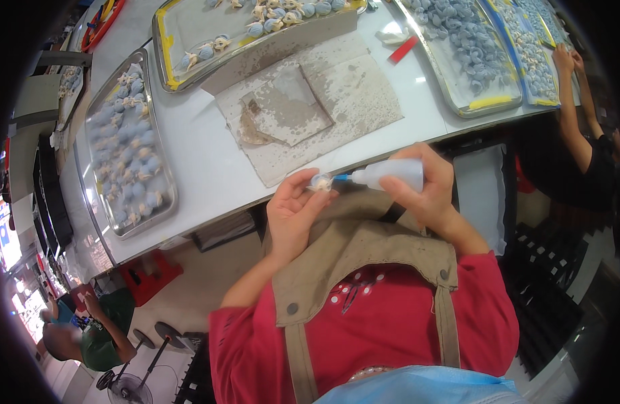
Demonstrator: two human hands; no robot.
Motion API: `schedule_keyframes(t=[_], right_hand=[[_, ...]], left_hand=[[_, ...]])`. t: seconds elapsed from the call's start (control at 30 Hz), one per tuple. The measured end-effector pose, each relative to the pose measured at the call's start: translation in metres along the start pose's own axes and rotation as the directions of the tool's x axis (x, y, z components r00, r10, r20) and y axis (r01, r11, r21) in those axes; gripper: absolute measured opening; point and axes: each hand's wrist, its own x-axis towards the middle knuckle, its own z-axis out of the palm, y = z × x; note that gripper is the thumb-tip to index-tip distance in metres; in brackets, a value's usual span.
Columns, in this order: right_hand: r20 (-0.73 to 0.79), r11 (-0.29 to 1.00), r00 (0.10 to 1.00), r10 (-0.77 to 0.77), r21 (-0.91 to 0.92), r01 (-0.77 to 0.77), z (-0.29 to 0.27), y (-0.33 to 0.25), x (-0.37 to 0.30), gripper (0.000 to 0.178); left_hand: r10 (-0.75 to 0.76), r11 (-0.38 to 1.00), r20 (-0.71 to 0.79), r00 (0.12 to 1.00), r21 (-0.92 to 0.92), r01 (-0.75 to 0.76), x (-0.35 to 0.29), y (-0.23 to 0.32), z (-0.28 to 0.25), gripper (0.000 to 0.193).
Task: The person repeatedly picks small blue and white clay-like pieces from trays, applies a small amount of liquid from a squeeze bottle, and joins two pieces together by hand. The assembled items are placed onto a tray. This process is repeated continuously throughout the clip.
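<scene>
Steel, rounded-corner tray (170, 192) bearing many blue-and-cream moulded pieces (124, 158): we find this at left. To its right lies a flat, stained grey cardboard sheet (370, 97). At the front edge of the white table (195, 141), the left hand (289, 219) pinches a small, rounded blue-and-cream figure (320, 182) between thumb and fingertips. We judge the figure light and fairly stiff, its thin projections possibly fragile; we would grip its rounded body. Next, the blue nozzle (342, 177) of a whitish plastic bottle (377, 174) points at it; we cannot confirm contact. The right hand (434, 192) wraps the bottle, presumably light and squeezable, best held mid-body. We can read no label or writing on either item.
</scene>
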Motion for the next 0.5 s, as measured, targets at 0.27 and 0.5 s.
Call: schedule_keyframes(t=[0.27,0.5], right_hand=[[0.017,0.996,0.998,-0.067,-0.054,0.068,0.0010,0.0017,0.0031,0.022],[-0.004,0.999,0.999,0.035,0.000,-0.035,-0.0046,0.0014,0.0046,0.022]], left_hand=[[-0.021,1.000,0.011,1.000,-0.011,0.022,-0.0002,0.0015,0.0012,0.036],[-0.012,1.000,0.021,1.000,-0.019,0.012,0.0002,0.0009,-0.0014,0.035]])
